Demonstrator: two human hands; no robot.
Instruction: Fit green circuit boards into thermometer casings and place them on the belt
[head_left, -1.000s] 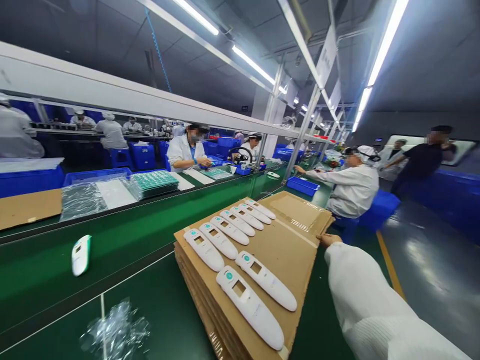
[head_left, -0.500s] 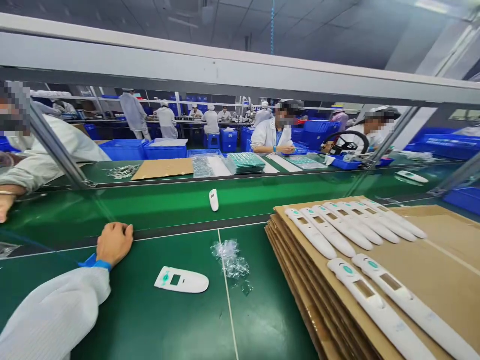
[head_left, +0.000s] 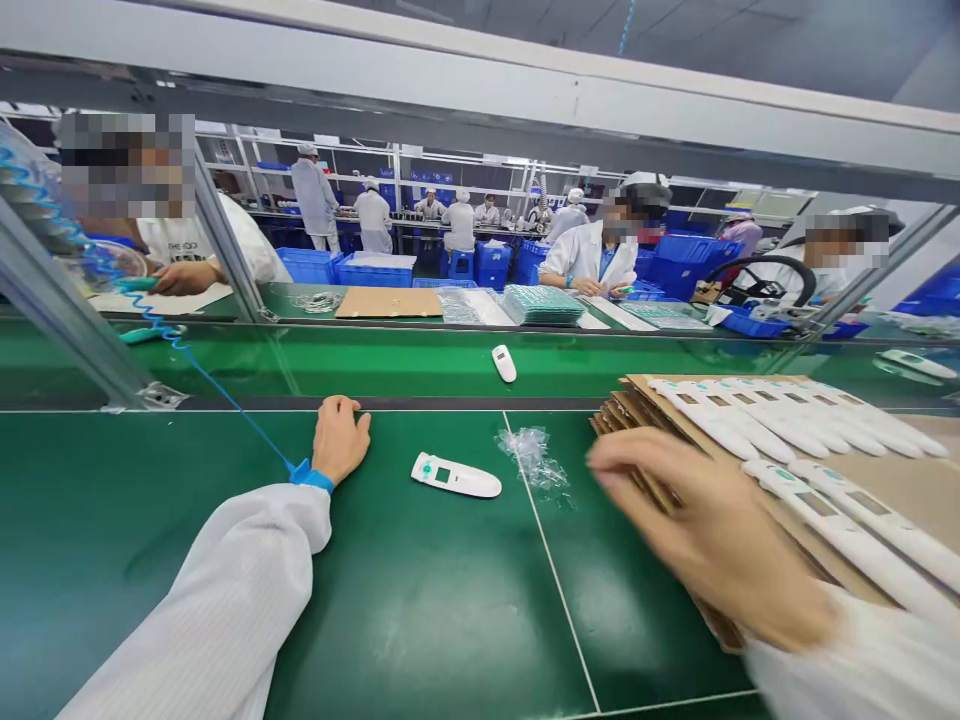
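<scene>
My left hand (head_left: 340,438) rests on the green table (head_left: 390,600) near the belt's edge, fingers curled down and their tips hidden; a blue band circles the wrist. To its right lies a white device shell (head_left: 457,476) with a green button mark and a small window. Beyond that is a heap of clear plastic film pieces (head_left: 536,460). My right hand (head_left: 690,520), blurred by motion, hovers at the right beside the cardboard stack (head_left: 892,475). Its thumb and fingers are apart at the tips, with nothing seen between them. White shells (head_left: 847,530) lie in rows on the cardboard.
Another white device (head_left: 504,364) lies on the green belt (head_left: 390,362) ahead. A metal post (head_left: 67,290) and a coiled blue cord (head_left: 217,385) stand at the left. Across the belt, people in white work near stacked green boards (head_left: 544,305) and blue bins (head_left: 375,272).
My right hand has come into view from the right. The view has turned left, so the left hand and the shells appear further right. The person at the far left has pulled a hand back from the belt.
</scene>
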